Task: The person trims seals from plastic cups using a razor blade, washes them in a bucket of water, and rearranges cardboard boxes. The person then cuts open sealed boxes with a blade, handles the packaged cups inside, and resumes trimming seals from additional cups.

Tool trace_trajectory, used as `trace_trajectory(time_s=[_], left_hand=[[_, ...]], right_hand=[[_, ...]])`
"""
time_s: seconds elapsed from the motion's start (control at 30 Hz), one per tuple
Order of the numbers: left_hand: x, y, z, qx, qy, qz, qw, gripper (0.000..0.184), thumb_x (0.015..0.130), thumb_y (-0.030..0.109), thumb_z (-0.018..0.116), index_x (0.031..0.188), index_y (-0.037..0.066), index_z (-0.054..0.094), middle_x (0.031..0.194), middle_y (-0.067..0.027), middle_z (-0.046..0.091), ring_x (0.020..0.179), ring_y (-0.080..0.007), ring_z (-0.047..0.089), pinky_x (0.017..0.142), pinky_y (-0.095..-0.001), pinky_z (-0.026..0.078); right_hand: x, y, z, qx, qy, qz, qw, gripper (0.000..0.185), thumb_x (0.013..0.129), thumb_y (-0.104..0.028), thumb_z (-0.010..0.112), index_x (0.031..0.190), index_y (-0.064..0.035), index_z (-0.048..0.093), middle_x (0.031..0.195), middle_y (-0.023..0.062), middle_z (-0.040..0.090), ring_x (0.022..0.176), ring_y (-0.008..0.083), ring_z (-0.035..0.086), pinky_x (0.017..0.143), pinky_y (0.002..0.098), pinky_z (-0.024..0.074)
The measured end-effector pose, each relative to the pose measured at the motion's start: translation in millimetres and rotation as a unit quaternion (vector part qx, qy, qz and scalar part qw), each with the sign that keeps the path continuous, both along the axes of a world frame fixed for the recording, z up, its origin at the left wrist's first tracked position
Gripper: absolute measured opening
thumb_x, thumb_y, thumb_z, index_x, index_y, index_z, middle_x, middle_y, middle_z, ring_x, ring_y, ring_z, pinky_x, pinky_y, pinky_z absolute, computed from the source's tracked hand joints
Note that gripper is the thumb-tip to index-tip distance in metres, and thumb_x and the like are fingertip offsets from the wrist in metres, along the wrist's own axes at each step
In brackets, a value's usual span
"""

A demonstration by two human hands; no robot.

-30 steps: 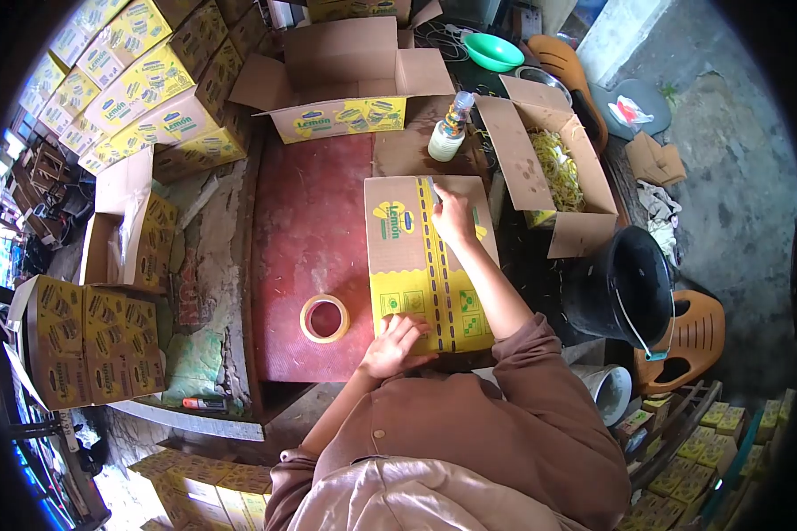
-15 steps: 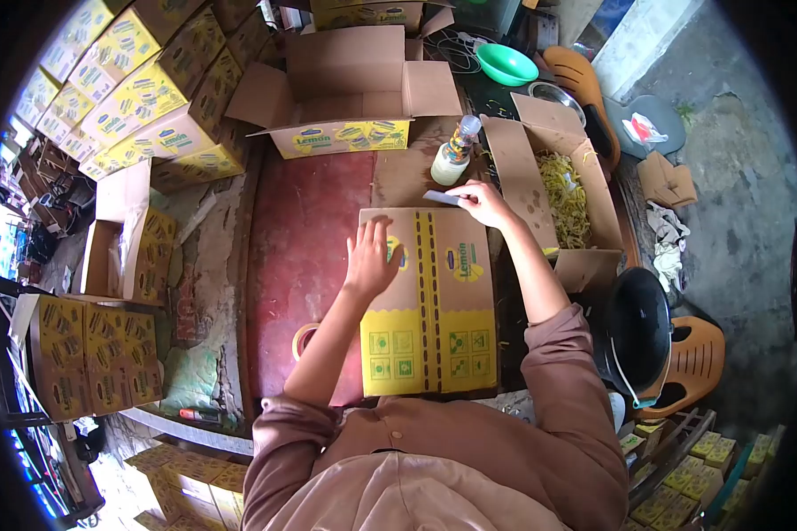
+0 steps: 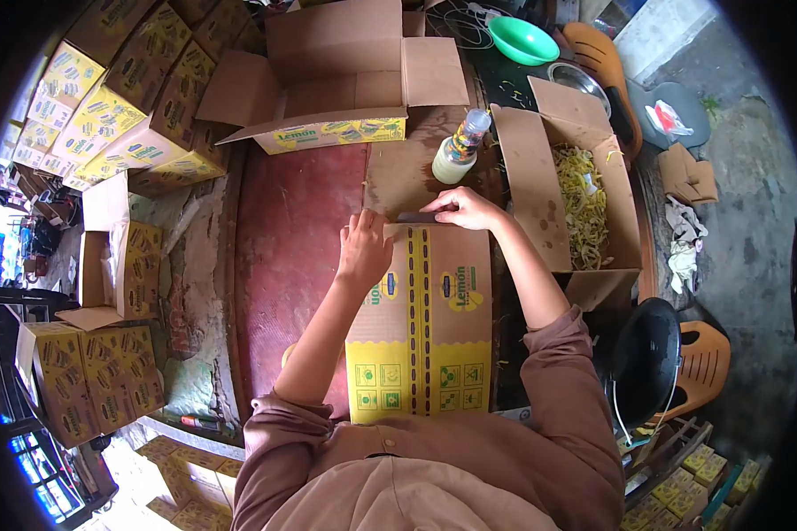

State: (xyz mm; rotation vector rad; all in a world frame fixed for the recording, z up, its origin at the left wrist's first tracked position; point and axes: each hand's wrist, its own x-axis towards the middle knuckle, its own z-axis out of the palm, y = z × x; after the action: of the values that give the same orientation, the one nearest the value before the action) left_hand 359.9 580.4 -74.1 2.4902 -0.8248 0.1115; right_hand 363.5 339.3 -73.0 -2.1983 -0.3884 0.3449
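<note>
A flat lemon-printed cardboard carton [image 3: 452, 327] lies before me on the table, yellow at its near end, with two dashed dark lines down its middle. My left hand [image 3: 365, 252] rests on its far left corner, fingers stretched towards the far edge. Along that far edge, my right hand [image 3: 463, 209] grips a flat dark blade [image 3: 421, 217], its tip pointing left. Whether the blade touches the cardboard I cannot tell. Just beyond my right hand stands a bottle [image 3: 456, 159] of pale liquid with a clear cap.
An open carton [image 3: 341, 133] stands at the back. To the right is a box of yellow shreds [image 3: 583, 208], a green bowl [image 3: 522, 41] and a black bucket [image 3: 644, 363]. Stacked lemon cartons [image 3: 106, 106] rise at the left. My left forearm partly hides a tape roll [image 3: 287, 356].
My right hand has moved left and nearer, bringing the blade to the carton's far edge. My left hand has shifted slightly left towards the far corner. The view has moved a little.
</note>
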Motion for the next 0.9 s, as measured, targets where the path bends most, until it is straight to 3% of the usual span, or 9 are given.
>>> trace_trajectory(time_s=[0.13,0.3,0.4,0.5,0.6,0.7,0.8,0.87,0.9], left_hand=[[3,-2,5,0.023,0.032,0.001,0.999,0.031,0.072,0.011,0.059,0.100,0.006,0.047,0.103,-0.0114,0.045,0.100,-0.0292,0.044,0.082,-0.0437,0.038],[7,-3,-2,0.018,0.042,-0.004,0.999,0.032,0.071,0.010,0.058,0.100,0.004,0.046,0.104,-0.0128,0.044,0.101,-0.0298,0.043,0.083,-0.0433,0.037],[5,-3,-4,0.012,0.022,-0.001,1.000,0.032,0.070,0.009,0.058,0.100,0.003,0.046,0.103,-0.0135,0.044,0.100,-0.0307,0.043,0.082,-0.0436,0.038],[5,-3,-2,-0.009,0.016,-0.010,1.000,0.032,0.070,0.008,0.058,0.099,0.003,0.046,0.103,-0.0139,0.044,0.099,-0.0314,0.043,0.081,-0.0436,0.039],[4,-3,0,-0.014,0.031,-0.003,0.999,0.033,0.071,0.008,0.057,0.101,0.005,0.044,0.104,-0.0134,0.043,0.100,-0.0323,0.041,0.085,-0.0437,0.037],[3,-3,4,-0.001,0.042,-0.002,0.999,0.032,0.072,0.008,0.057,0.102,0.005,0.044,0.104,-0.0135,0.043,0.101,-0.0325,0.041,0.085,-0.0436,0.037],[3,-3,1,-0.005,0.031,-0.001,0.999,0.031,0.073,0.008,0.056,0.101,0.006,0.045,0.104,-0.0133,0.043,0.100,-0.0324,0.041,0.084,-0.0441,0.037],[3,-2,-2,-0.013,0.017,-0.006,1.000,0.031,0.071,0.007,0.057,0.100,0.004,0.046,0.104,-0.0145,0.043,0.099,-0.0325,0.042,0.083,-0.0440,0.038],[3,-2,-4,-0.017,0.010,-0.007,1.000,0.031,0.070,0.006,0.057,0.099,0.002,0.046,0.103,-0.0151,0.043,0.098,-0.0326,0.042,0.082,-0.0439,0.038]], right_hand=[[-2,-3,1,0.036,0.030,-0.023,0.999,0.029,0.076,-0.004,0.059,0.103,-0.0108,0.064,0.088,0.0077,0.064,0.079,0.0138,0.059,0.073,0.0283,0.0463],[-2,0,4,-0.015,0.020,-0.003,1.000,0.029,0.074,-0.004,0.060,0.101,-0.0108,0.065,0.088,0.0103,0.064,0.079,0.0176,0.060,0.073,0.0299,0.0464],[1,2,-2,0.004,-0.005,0.006,1.000,0.032,0.073,-0.001,0.060,0.103,-0.0107,0.064,0.078,0.0071,0.059,0.070,0.0163,0.056,0.068,0.0282,0.0447],[2,9,7,-0.009,0.025,0.002,1.000,0.031,0.072,-0.002,0.061,0.101,-0.0096,0.065,0.090,0.0110,0.064,0.081,0.0168,0.061,0.074,0.0281,0.0475],[5,13,5,-0.006,0.034,0.009,0.999,0.031,0.071,0.000,0.061,0.101,-0.0083,0.064,0.091,0.0111,0.065,0.080,0.0157,0.061,0.074,0.0270,0.0478],[9,9,-6,0.016,0.022,0.020,0.999,0.031,0.072,-0.001,0.061,0.101,-0.0102,0.065,0.082,0.0073,0.062,0.072,0.0151,0.056,0.071,0.0269,0.0453],[8,7,-8,0.055,0.025,0.014,0.998,0.030,0.073,-0.002,0.061,0.103,-0.0085,0.064,0.082,0.0046,0.063,0.074,0.0104,0.055,0.069,0.0245,0.0451],[6,6,-10,0.170,0.054,-0.077,0.981,0.030,0.076,-0.003,0.061,0.105,-0.0070,0.063,0.080,0.0006,0.062,0.072,0.0055,0.053,0.066,0.0209,0.0440],[2,1,-8,0.174,0.013,-0.108,0.979,0.027,0.078,-0.007,0.061,0.105,-0.0098,0.063,0.075,-0.0035,0.059,0.066,0.0035,0.048,0.061,0.0195,0.0412]])
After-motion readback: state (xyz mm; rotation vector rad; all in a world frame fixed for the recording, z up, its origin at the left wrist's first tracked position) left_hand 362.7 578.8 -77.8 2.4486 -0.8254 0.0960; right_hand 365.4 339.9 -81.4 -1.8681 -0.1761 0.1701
